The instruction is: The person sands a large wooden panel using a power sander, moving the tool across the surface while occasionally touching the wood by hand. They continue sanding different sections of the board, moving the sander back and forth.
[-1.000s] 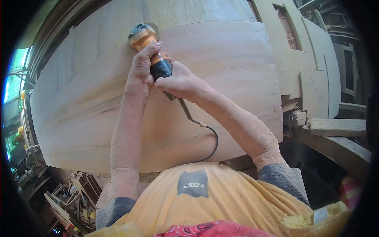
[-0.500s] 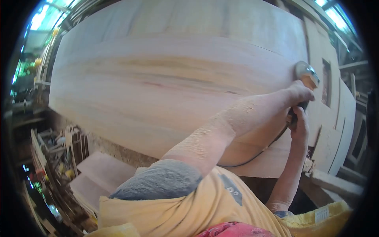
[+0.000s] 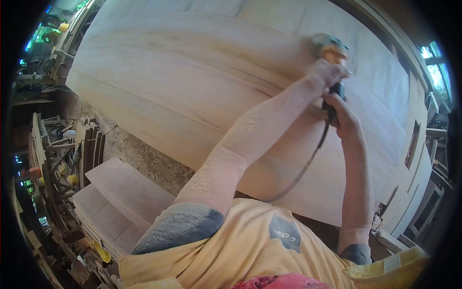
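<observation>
A power tool (image 3: 334,54) with a round disc head, an orange-brown neck and a dark body rests its head against the wide pale wooden surface (image 3: 202,82). My left hand (image 3: 329,74) is closed round the front of the tool, just behind its head. Lower on the dark body, my right hand (image 3: 340,111) is wrapped round the rear grip. A dark cord (image 3: 308,164) runs from the tool's rear down across the wood. The disc is blurred, and pale dust clings to my left forearm.
Flat boards (image 3: 115,192) lie stacked at the lower left, beside racks of cluttered timber (image 3: 62,159). A framed panel with a slot (image 3: 412,144) borders the wooden surface on the right. My yellow apron (image 3: 231,245) hangs below.
Both hands and the tool have moved left and up across the wood, away from the slotted panel. The camera view has shifted too. The cord hangs straighter behind the tool.
</observation>
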{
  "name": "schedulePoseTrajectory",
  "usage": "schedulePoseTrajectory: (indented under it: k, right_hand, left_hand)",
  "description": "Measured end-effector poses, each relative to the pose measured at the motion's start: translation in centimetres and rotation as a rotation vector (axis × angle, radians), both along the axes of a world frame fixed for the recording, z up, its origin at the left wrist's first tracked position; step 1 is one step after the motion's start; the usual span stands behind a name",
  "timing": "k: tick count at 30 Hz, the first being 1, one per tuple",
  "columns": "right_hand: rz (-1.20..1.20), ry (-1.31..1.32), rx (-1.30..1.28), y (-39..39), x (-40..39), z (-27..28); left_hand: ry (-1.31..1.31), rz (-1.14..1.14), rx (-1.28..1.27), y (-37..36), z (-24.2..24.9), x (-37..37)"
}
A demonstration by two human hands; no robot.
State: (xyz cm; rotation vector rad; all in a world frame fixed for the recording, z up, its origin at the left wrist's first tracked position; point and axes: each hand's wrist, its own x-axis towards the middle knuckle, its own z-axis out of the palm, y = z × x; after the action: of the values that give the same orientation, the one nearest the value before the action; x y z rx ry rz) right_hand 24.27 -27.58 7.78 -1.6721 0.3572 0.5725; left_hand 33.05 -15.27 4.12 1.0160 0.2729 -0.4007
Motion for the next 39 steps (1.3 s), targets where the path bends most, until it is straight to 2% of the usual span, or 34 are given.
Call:
schedulePoseTrajectory:
  k: [2, 8, 12, 15, 18, 20, 24, 29, 37, 39]
  right_hand:
    - [0.104, 0.084, 0.035, 6.7, 2.1, -0.2]
    - [0.329, 0.022, 0.032, 27.8, 7.2, 0.5]
    - [0.415, 0.010, 0.199, 40.2, 9.1, 0.7]
    - [0.537, -0.019, 0.265, 46.7, 10.5, -1.1]
    - [0.591, -0.033, 0.344, 49.0, 9.9, -1.7]
    - [0.523, -0.083, 0.324, 47.2, 8.2, -0.9]
    - [0.410, -0.140, 0.271, 39.8, 3.5, 0.2]
    - [0.193, -0.151, 0.197, 24.6, -2.6, 1.0]
    - [-0.133, -0.148, 0.195, 1.8, -8.9, 2.7]
    - [-0.190, -0.116, 0.122, -2.9, -9.4, 2.7]
  left_hand:
    - [0.004, 0.067, -0.023, 7.2, 0.5, 0.7]
    - [-0.017, 0.318, -0.048, 29.7, 0.9, 2.7]
    - [-0.012, 0.458, -0.009, 42.7, 2.2, 2.1]
    - [0.028, 0.446, 0.044, 49.3, 2.5, 1.6]
    - [0.090, 0.384, 0.057, 51.5, 2.4, 0.4]
    - [0.106, 0.353, 0.023, 50.1, 2.6, -0.5]
    - [0.077, 0.278, -0.086, 42.3, 1.2, -2.7]
    - [0.002, -0.008, -0.112, 25.7, 1.7, -5.6]
    - [-0.012, -0.295, -0.123, 0.4, 2.6, -8.0]
    - [-0.037, -0.344, -0.104, -4.9, 2.6, -8.1]
